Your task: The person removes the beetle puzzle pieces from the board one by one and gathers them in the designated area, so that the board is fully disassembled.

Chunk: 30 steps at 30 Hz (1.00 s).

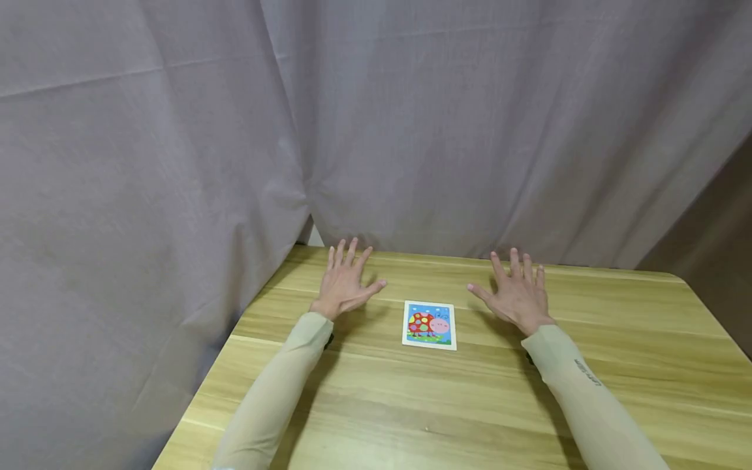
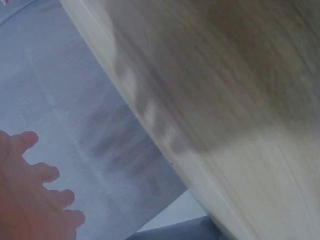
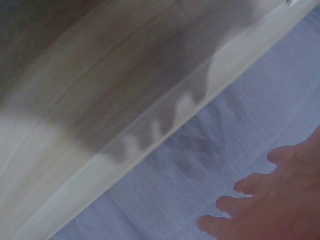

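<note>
A small square picture card [image 1: 429,326] with a white border lies flat on the wooden table [image 1: 376,405]. On it is a red spotted ladybug with a pink face against blue. My left hand [image 1: 345,282] is to the left of the card, fingers spread and nothing held. To the right of the card, my right hand [image 1: 518,294] is spread the same way and also holds nothing. Both hands are apart from the card. In each wrist view the fingers show near the table's far edge, and hand shadows fall on the wood.
A grey curtain [image 1: 411,130] hangs behind the table's far edge and down its left side. At the back left corner there is a small gap in the cloth. A darker brown surface [image 1: 705,235] stands at the far right.
</note>
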Available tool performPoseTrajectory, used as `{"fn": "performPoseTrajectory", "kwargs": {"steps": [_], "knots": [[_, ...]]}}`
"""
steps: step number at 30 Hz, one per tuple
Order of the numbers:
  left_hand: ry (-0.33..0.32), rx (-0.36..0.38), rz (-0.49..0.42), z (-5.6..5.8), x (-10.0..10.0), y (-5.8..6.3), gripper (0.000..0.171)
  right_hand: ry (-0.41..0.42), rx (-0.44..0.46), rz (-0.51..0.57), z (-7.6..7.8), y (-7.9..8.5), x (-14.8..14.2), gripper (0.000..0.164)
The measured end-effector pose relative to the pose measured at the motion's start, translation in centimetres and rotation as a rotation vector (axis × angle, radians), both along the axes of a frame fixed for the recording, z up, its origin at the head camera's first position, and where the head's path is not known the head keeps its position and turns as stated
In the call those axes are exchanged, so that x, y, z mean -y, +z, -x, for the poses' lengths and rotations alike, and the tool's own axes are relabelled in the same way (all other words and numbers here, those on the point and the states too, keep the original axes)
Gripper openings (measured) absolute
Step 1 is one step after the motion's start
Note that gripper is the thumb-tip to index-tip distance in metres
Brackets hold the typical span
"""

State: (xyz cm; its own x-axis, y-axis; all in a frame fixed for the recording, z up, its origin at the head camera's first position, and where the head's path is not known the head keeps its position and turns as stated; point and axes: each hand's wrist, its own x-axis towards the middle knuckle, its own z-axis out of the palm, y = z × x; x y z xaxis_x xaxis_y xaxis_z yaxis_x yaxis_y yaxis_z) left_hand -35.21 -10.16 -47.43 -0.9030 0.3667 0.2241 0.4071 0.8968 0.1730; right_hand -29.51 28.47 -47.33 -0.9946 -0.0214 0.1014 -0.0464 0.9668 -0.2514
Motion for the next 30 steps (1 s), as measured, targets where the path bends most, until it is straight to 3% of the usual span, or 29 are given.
{"fn": "performPoseTrajectory", "kwargs": {"steps": [19, 25, 30], "knots": [[-0.047, 0.056, -0.181, -0.8, -0.3, 1.2, 0.096, 0.037, 0.039, 0.082, -1.0, 1.3, 1.2, 0.106], [-0.047, 0.096, -0.293, -1.5, -0.6, 1.6, 0.098, 0.103, 0.075, 0.189, -1.4, 1.9, 2.0, 0.089], [-0.071, 0.145, -0.329, -1.9, -0.8, 1.5, 0.102, 0.167, 0.073, 0.28, -1.8, 2.1, 2.7, 0.068]]}}
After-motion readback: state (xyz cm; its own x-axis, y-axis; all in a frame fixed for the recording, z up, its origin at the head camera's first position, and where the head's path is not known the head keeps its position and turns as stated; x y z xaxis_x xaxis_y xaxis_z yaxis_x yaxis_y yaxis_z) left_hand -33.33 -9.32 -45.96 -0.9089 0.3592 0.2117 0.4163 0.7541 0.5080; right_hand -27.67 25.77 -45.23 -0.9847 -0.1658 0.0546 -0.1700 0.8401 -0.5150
